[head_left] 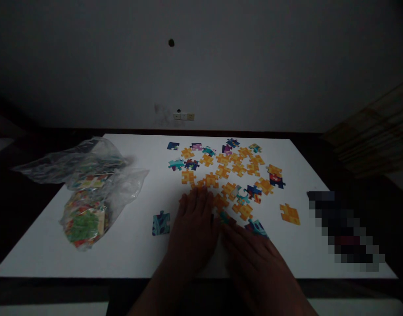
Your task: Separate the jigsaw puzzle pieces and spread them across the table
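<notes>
Jigsaw puzzle pieces (223,171) lie scattered over the middle of a white table (138,250), many with an orange-yellow side up and some with coloured prints. My left hand (194,224) rests flat on the near pieces, fingers stretched forward and partly covering them. Beside it, my right hand (250,252) lies low and slanted to the left, its fingers extended against a teal puzzle piece (225,217). Just left of my left hand is a teal leaf-print piece (161,223). Another blue-teal piece (257,227) touches the outer side of my right hand.
Clear plastic bags (86,210) with colourful contents occupy the table's left side. A lone orange piece (290,213) sits to the right, near a dark pixelated object (342,230). Behind the table stands a wall with sockets (183,116).
</notes>
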`<act>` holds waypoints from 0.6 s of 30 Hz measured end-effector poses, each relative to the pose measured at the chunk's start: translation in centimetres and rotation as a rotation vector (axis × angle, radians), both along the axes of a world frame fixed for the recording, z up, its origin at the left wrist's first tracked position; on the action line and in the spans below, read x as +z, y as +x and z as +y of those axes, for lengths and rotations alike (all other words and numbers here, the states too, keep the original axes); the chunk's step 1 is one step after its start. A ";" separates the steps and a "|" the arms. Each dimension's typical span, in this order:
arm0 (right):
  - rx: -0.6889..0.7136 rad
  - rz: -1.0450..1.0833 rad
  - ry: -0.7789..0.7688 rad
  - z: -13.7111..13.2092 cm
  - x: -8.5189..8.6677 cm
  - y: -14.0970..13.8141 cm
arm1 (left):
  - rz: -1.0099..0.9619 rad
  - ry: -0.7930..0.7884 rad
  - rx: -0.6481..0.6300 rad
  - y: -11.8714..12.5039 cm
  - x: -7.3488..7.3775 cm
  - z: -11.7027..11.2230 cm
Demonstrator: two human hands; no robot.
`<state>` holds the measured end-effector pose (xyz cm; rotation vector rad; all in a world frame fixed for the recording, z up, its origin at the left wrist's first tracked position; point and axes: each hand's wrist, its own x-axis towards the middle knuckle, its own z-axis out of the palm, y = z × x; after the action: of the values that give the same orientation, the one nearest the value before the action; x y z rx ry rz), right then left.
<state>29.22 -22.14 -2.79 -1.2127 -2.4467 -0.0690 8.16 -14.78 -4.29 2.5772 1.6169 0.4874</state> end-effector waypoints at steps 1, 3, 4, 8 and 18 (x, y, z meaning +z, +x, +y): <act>-0.003 -0.001 -0.001 0.1 0.1 -0.3 | 0.009 0.002 -0.004 -0.1 -0.1 0.0; -0.004 0.003 0.003 0.1 0.3 -0.6 | 0.018 0.006 -0.015 -0.2 -0.1 0.1; 0.004 0.011 0.003 0.0 0.3 -0.5 | 0.021 0.008 -0.021 -0.2 -0.1 0.1; 0.059 0.120 0.001 -1.7 0.2 1.2 | 0.015 0.032 -0.033 -0.3 -0.1 0.1; -0.176 0.211 0.038 -3.8 -1.2 5.8 | -0.032 0.050 -0.156 -0.4 1.3 -0.1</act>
<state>35.04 -25.95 -3.99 -1.3434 -2.1467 -0.0352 7.74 -14.84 -3.01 2.6888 1.3976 0.5605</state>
